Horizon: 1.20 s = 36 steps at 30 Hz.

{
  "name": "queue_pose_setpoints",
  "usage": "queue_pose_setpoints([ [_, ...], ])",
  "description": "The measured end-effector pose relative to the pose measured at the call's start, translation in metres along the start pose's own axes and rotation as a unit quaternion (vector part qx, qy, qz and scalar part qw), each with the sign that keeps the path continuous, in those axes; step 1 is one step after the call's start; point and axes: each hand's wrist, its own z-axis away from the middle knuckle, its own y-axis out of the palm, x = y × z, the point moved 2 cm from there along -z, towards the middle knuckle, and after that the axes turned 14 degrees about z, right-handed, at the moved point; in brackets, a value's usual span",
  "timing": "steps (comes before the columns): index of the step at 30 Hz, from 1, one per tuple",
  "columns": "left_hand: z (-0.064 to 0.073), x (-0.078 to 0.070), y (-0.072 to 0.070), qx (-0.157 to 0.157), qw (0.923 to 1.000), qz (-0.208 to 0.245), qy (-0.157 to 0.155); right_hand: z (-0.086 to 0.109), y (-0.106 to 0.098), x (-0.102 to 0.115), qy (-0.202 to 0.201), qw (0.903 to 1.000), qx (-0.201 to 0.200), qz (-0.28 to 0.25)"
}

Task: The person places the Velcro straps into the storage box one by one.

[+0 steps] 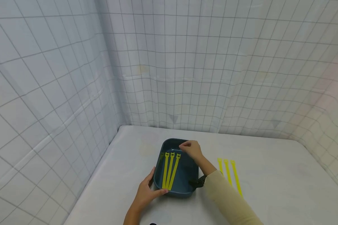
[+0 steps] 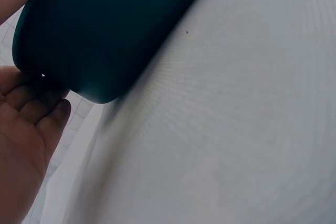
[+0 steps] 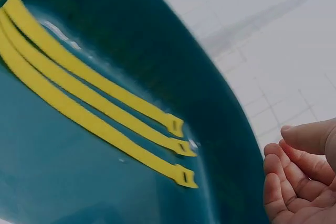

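Observation:
A dark teal bin (image 1: 183, 178) stands on the white table, with three yellow cable straps (image 3: 100, 85) side by side along its left half, slotted ends at the far side. My left hand (image 1: 145, 191) grips the bin's near left corner, thumb at the near rim and fingers along the left wall. My right hand (image 1: 193, 150) hovers over the far right part of the bin with its fingers loosely bent; in the right wrist view nothing shows between thumb and fingers. Three more yellow straps (image 1: 234, 170) lie on the table to the right, partly covered by my right sleeve.
The white table (image 1: 273, 175) extends on both sides of the bin. A white curtain (image 1: 171, 72) with a grid pattern hangs behind and along the sides. A black wrist device (image 1: 197, 182) on my right arm overlaps the bin's right rim in the head view.

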Motion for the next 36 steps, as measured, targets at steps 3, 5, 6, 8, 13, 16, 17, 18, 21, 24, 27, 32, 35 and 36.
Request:
queue_pose_setpoints([
  [3, 0.000, 0.000, 0.000, -0.006, 1.0000, -0.003, 0.001, -0.002, -0.010, -0.001, 0.017, 0.9995, -0.003, -0.028],
  [5, 0.000, 0.000, 0.000, -0.009, 0.9999, -0.005, 0.001, -0.003, -0.016, -0.003, 0.026, 0.9987, -0.007, -0.042],
  [6, 0.000, 0.000, 0.000, -0.010, 0.9999, -0.006, 0.002, -0.003, -0.019, -0.005, 0.030, 0.9983, -0.010, -0.048],
  [8, 0.000, 0.000, 0.001, -0.013, 0.9999, -0.006, 0.003, -0.003, -0.024, -0.008, 0.038, 0.9977, -0.012, -0.055],
  [13, 0.001, -0.001, 0.002, -0.014, 0.9997, -0.015, 0.017, -0.002, -0.035, -0.019, 0.053, 0.9971, -0.026, -0.047],
  [16, 0.001, -0.002, 0.001, -0.011, 0.9997, -0.017, 0.016, -0.001, -0.041, -0.026, 0.055, 0.9969, -0.039, -0.041],
  [17, 0.001, -0.002, 0.001, -0.010, 0.9997, -0.016, 0.013, -0.001, -0.043, -0.028, 0.055, 0.9968, -0.043, -0.039],
  [18, 0.001, -0.002, 0.001, -0.010, 0.9999, -0.010, 0.008, -0.001, -0.045, -0.030, 0.055, 0.9967, -0.047, -0.036],
  [21, 0.000, -0.002, 0.000, -0.005, 0.9999, -0.010, 0.001, 0.000, -0.049, -0.037, 0.058, 0.9963, -0.059, -0.022],
  [24, -0.002, -0.001, 0.001, -0.002, 0.9999, -0.013, -0.004, 0.001, -0.053, -0.043, 0.070, 0.9955, -0.063, -0.011],
  [27, -0.002, -0.001, 0.001, -0.003, 0.9998, -0.015, -0.009, 0.003, -0.056, -0.048, 0.079, 0.9950, -0.061, 0.002],
  [32, 0.000, -0.001, 0.001, -0.003, 1.0000, -0.005, -0.008, 0.008, -0.061, -0.057, 0.094, 0.9938, -0.056, 0.021],
  [35, 0.001, -0.002, 0.001, -0.003, 1.0000, -0.001, -0.007, 0.010, -0.064, -0.061, 0.105, 0.9929, -0.051, 0.022],
  [36, 0.001, -0.001, 0.000, -0.004, 1.0000, -0.001, -0.006, 0.011, -0.064, -0.063, 0.107, 0.9928, -0.049, 0.022],
])
